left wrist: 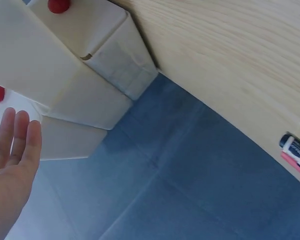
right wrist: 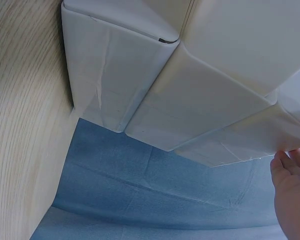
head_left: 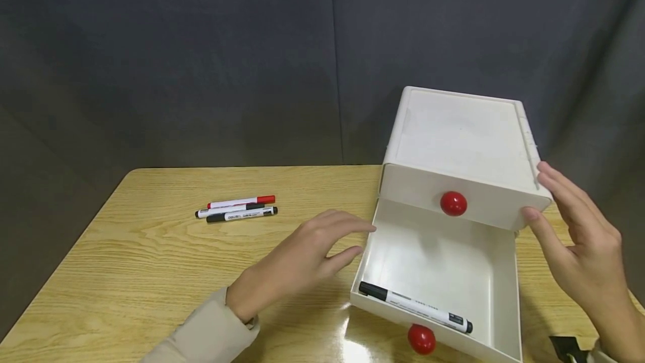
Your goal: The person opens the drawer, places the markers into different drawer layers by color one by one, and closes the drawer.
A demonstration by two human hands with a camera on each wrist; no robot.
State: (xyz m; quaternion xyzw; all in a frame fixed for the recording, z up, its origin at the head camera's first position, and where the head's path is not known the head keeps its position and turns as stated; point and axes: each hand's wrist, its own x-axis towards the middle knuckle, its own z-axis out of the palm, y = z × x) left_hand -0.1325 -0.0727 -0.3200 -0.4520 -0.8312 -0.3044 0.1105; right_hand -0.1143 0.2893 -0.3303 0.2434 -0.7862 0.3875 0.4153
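Note:
A white drawer cabinet (head_left: 461, 139) with red knobs stands at the right of the table. One drawer (head_left: 433, 245) is pulled out below the top one, with a black-capped marker (head_left: 418, 307) lying along its front inside. My left hand (head_left: 307, 251) is at this drawer's left edge, its fingers extended and holding nothing; whether the fingertip touches the rim I cannot tell. At the cabinet's upper right corner, my right hand (head_left: 584, 240) rests its fingers on the side and its thumb by the front edge. In the right wrist view, the right fingers (right wrist: 290, 162) touch the top unit.
Several markers, one with a red cap (head_left: 266, 199), lie together on the left part of the wooden table (head_left: 151, 273). A dark curtain (head_left: 201, 71) hangs behind. A small black object (head_left: 566, 346) is by the right wrist.

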